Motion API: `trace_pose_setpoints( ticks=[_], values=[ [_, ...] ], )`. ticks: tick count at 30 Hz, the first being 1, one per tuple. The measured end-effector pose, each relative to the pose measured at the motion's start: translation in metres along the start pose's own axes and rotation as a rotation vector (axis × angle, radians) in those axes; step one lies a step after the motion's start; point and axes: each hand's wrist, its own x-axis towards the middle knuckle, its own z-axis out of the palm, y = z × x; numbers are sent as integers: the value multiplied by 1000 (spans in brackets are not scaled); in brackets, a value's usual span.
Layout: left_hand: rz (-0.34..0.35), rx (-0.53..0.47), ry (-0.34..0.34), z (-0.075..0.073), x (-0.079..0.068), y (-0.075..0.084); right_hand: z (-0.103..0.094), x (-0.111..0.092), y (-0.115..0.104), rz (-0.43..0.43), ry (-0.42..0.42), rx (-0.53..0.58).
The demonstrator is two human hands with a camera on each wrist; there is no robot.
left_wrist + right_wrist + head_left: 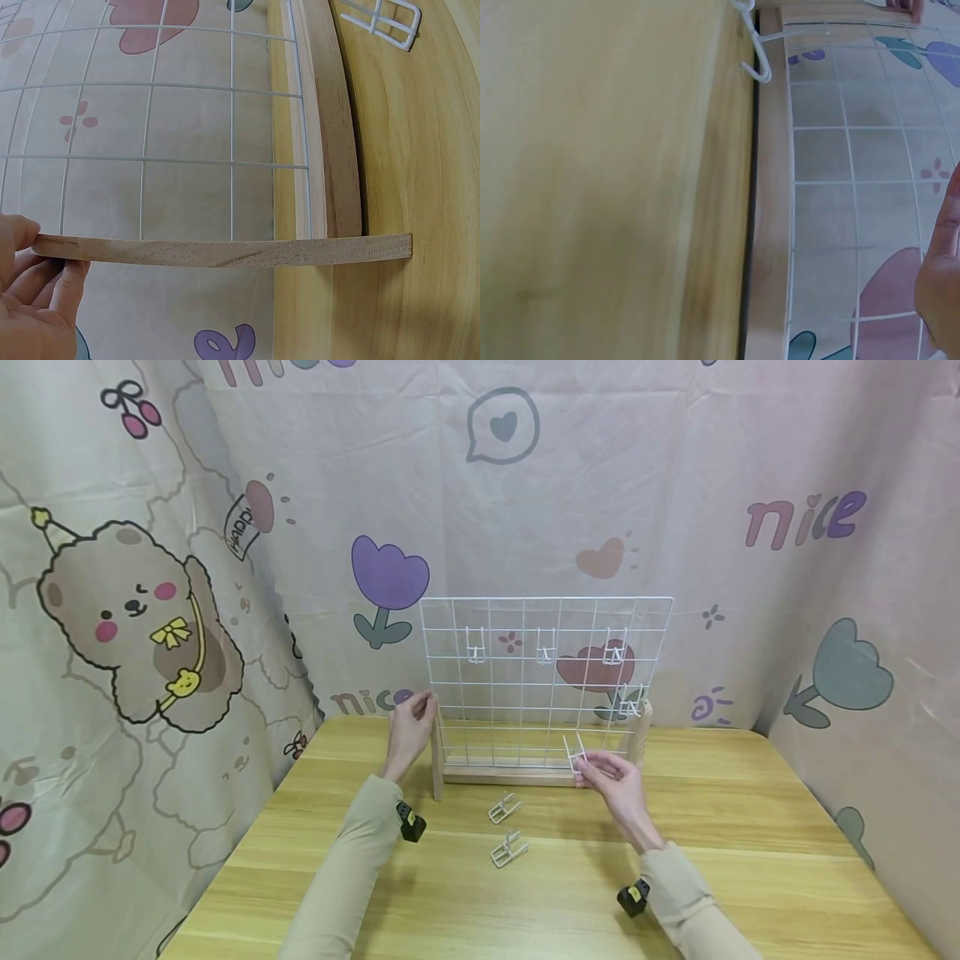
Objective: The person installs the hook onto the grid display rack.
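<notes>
Cloth point(375, 485) backs the right hand point(617, 783), fingertips clamped on 1 hook point(576, 758) at its low end, and left hand point(408, 735), pinching a post point(437, 760).

Curtained-off nook, cartoon-printed cloth walls point(375, 468), wood-grain tabletop point(750, 835)

White grid point(555, 684), white hooks point(510, 850), pale wood stand point(225, 253). Table point(750, 860) is yellowish woodgrain, sleeves point(347, 868) plain beige, curtain point(480, 510) pinkish-cream with a purple tulip point(392, 575) and tan bear point(135, 647).

patterned curtain point(360, 460), winking cartoon bear point(135, 627), purple tulip point(390, 575), wood-grain tabletop point(562, 910)
</notes>
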Motion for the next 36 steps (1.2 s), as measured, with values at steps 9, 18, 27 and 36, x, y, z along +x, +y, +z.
trace_pose_setpoints(
  ticks=[9,18,27,36],
  values=[
    [-10,3,9,0,1,0,14,9,-9,-14,55,82],
    [-11,7,5,0,1,-1,24,20,-18,-48,102,153],
    [-26,19,-1,0,0,1,31,29,-26,-27,152,178],
    [-35,19,-3,-1,-1,2,38,39,-32,-58,168,212]
  ],
)
